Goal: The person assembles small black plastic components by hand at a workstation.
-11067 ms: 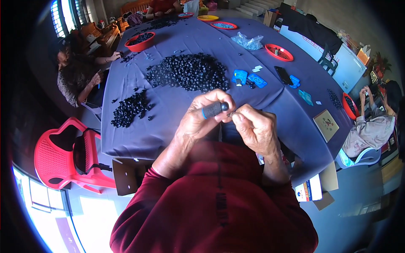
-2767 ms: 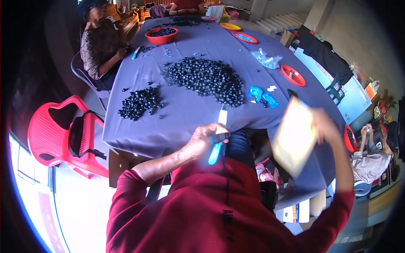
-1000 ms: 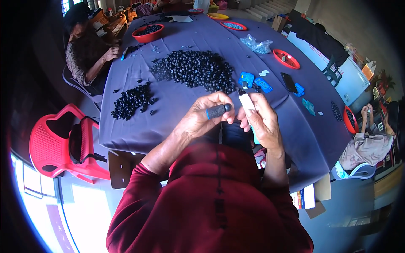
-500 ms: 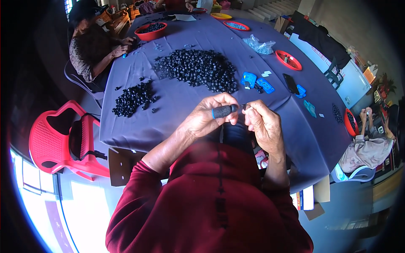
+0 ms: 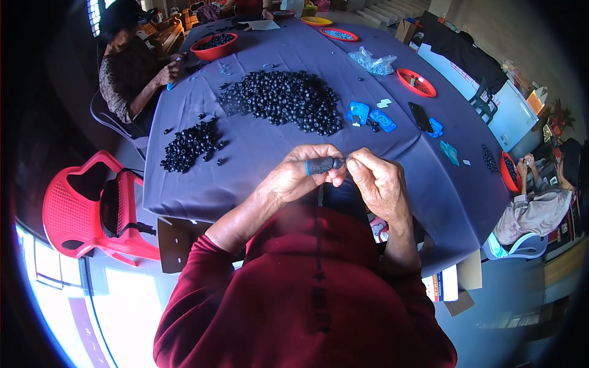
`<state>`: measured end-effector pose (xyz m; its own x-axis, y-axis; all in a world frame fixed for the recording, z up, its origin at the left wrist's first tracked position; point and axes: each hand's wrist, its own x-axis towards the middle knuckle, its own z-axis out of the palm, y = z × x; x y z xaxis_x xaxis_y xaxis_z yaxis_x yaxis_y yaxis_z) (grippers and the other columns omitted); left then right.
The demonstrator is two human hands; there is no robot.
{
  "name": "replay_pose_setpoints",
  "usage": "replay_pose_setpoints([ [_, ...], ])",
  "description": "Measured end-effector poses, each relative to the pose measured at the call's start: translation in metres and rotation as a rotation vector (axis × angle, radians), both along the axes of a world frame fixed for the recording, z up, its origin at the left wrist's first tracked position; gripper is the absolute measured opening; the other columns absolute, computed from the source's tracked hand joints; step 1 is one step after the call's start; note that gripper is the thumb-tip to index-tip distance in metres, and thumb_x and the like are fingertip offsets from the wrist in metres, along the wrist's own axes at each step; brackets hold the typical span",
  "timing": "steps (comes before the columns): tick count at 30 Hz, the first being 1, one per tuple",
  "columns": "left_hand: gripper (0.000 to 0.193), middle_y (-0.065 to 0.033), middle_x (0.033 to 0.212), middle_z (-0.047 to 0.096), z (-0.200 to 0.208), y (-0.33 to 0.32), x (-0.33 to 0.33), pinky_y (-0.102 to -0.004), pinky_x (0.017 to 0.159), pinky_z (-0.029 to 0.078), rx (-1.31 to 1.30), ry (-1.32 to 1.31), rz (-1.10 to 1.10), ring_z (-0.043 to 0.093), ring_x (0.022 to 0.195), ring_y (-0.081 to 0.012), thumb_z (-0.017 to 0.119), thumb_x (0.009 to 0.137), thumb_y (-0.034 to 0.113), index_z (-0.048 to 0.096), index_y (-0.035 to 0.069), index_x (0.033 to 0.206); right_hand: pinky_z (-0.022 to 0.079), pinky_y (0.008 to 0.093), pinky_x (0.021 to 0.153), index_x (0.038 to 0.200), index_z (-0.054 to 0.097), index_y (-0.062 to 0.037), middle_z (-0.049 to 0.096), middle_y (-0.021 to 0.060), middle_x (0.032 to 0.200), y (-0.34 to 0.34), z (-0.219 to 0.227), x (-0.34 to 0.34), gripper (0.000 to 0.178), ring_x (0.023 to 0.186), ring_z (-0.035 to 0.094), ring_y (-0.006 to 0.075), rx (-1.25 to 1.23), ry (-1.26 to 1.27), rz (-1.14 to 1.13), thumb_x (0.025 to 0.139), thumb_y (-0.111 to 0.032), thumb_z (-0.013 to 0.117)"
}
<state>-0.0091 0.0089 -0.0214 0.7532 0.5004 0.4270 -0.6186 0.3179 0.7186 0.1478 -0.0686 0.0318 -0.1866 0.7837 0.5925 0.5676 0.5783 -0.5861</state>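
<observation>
In the head view, the left hand [image 5: 294, 178] wraps its grip around a short dark cylinder with a blue end band [image 5: 323, 164], fingers pressed together about its barrel, just above the near edge of the counter [image 5: 257, 147]. The right hand [image 5: 377, 184] meets the cylinder's free end, its thumb and forefinger pinching together there; what they pinch is too small to tell. The cylinder looks light, stiff and slightly grippy on its textured surface, so it likely holds best by the barrel, as now, leaving the tip free; any small part at the tip would slip away easily.

The counter is draped in a purple cloth, soft and a little wrinkled, so small round pieces should stay put. A large heap of black beads [image 5: 282, 98] lies at its middle, a smaller heap [image 5: 190, 144] to the left, blue flat pieces [image 5: 371, 116] and red bowls [image 5: 416, 83] farther off. Another person [image 5: 132, 73] works at the far left corner, a red plastic chair [image 5: 86, 208] stands beside the counter, and a third person [image 5: 534, 208] sits at the right.
</observation>
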Motion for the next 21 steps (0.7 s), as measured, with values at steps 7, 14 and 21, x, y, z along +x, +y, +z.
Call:
replay_pose_setpoints([
  [7,0.03,-0.0063,0.077,0.054,0.0025,-0.0015,-0.0012,-0.0298,0.072,0.041,-0.019,0.025,0.022,0.053,0.076,-0.018,0.063,0.079,0.024,0.052,-0.002,0.089,0.039,0.0256,0.049,0.083,0.057,0.0001,0.054,0.007,0.063,-0.0005,-0.0009,-0.0017,0.012,0.051,0.047,0.0111,0.004,0.018,0.014,0.087,-0.01,0.051],
  [14,0.032,-0.0067,0.078,0.055,0.0011,-0.0028,0.0008,-0.0295,0.073,0.042,-0.065,0.001,0.01,0.054,0.076,-0.0183,0.065,0.078,0.023,0.052,-0.004,0.09,0.04,0.0281,0.048,0.082,0.056,-0.0006,0.053,0.01,0.06,-0.0011,-0.0014,-0.0003,0.01,0.048,0.049,0.0169,0.04,-0.037,-0.036,0.086,-0.009,0.053],
  [21,0.034,-0.0081,0.08,0.055,-0.0006,-0.006,0.0029,-0.0274,0.072,0.044,-0.119,-0.004,0.006,0.055,0.075,-0.0159,0.066,0.076,0.023,0.052,-0.006,0.089,0.043,0.0312,0.048,0.078,0.055,-0.0023,0.057,0.0111,0.059,0.0026,-0.0095,0.002,0.011,0.054,0.061,0.0235,0.087,-0.115,-0.036,0.085,-0.011,0.054],
])
